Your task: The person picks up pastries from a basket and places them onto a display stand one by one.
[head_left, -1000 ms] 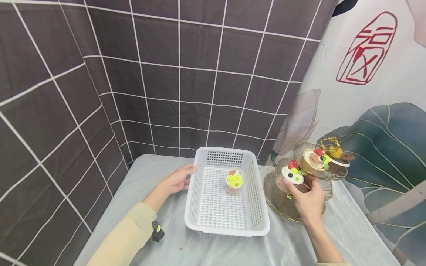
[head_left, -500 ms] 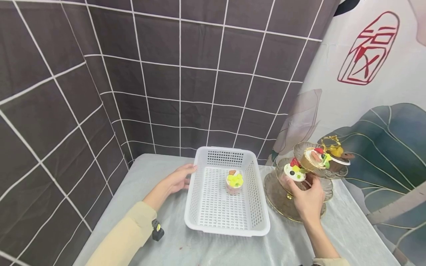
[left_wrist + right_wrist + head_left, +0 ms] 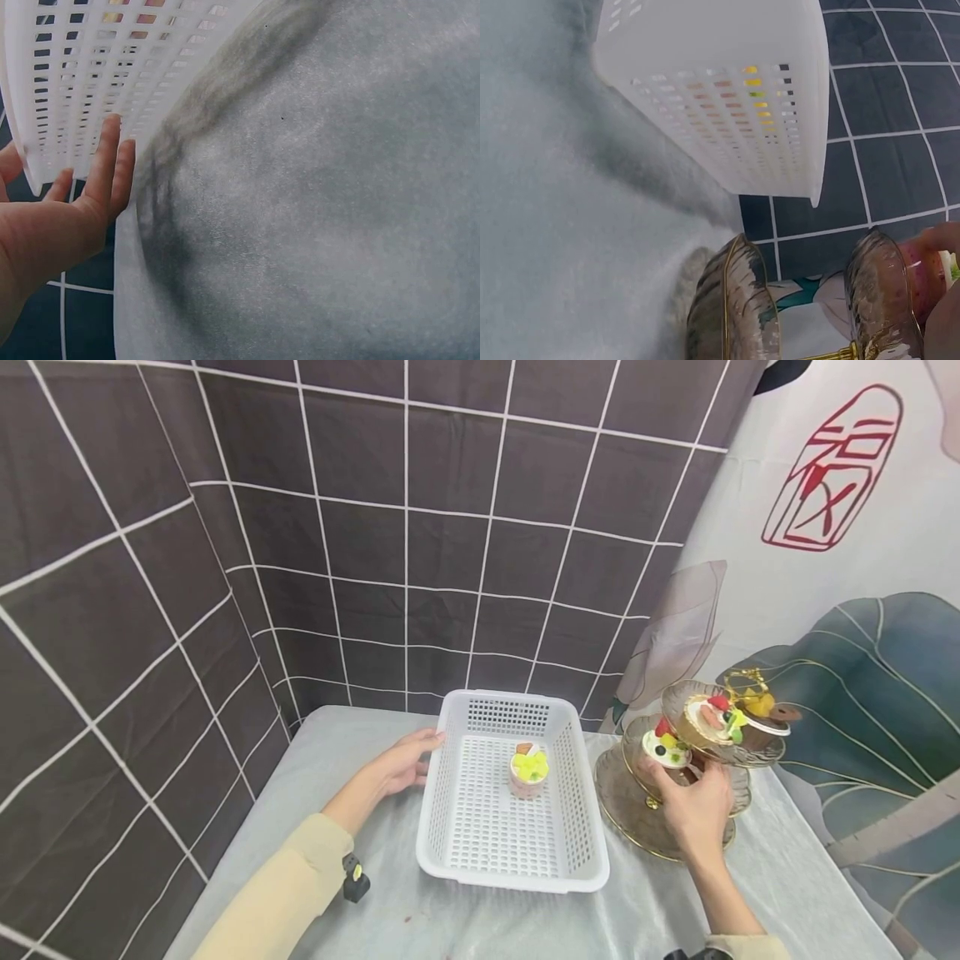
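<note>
My right hand (image 3: pixel 699 797) grips a pink cupcake (image 3: pixel 666 749) topped with white cream and fruit, at the middle tier of a glass tiered cake stand (image 3: pixel 633 822). In the right wrist view the side of the cupcake (image 3: pixel 922 279) shows right at the tier's gold edge, with fingers around it. My left hand (image 3: pixel 401 764) touches the left side of a white plastic basket (image 3: pixel 592 793), its fingers fairly straight against the outer wall in the left wrist view. A second cupcake (image 3: pixel 528 770), topped with yellow-green fruit, stands inside the basket.
On the stand's top tier sit a fruit tart (image 3: pixel 705 718) and a chocolate-brown dessert (image 3: pixel 761 735), beside a gold handle (image 3: pixel 744 679). A pale cloth covers the table (image 3: pixel 360 727). A dark gridded curtain (image 3: pixel 442 552) hangs behind.
The cupcake in my right hand has shifted slightly right and deeper over the middle tier. My left hand and the basket have stayed nearly still.
</note>
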